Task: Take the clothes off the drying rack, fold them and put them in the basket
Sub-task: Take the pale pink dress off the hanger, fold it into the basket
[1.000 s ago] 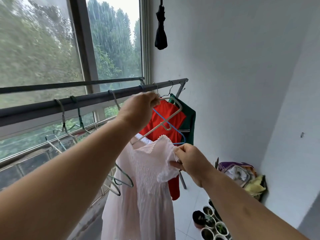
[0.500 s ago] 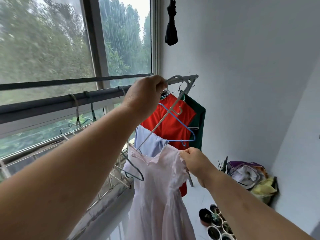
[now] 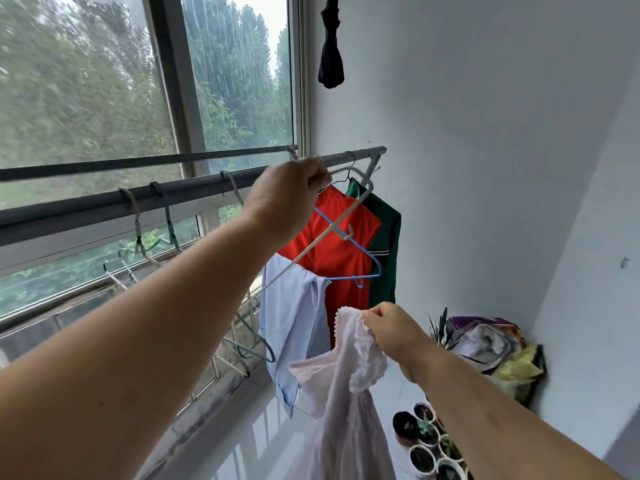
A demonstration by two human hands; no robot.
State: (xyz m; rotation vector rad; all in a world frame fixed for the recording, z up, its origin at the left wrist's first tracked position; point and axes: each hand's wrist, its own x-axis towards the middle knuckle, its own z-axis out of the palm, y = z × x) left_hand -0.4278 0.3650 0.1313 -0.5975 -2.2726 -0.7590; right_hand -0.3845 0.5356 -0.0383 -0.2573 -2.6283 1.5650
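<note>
I log: left hand (image 3: 287,199) grips hanger (image 3: 332,230); right hand (image 3: 391,330) pinches dress (image 3: 346,410) shoulder. Risks: pinch slips, dress drops; hanger end snags shirt (image 3: 294,323).

Pink dress (image 3: 346,410), pale and sheer with a scalloped neckline and a frilled sleeve, hung limp at near centre, clear of the white hanger (image 3: 334,228) and pinched at one shoulder by the right hand (image 3: 391,330). The hanger was steeply tilted, gripped at its hook by the left hand (image 3: 287,202) just below the drying rack rail (image 3: 86,206). Toward the rail's far right end hung a red garment (image 3: 339,251) and a green garment (image 3: 386,251) side by side, a light blue shirt (image 3: 294,317) overlapping the red one's lower left.
</note>
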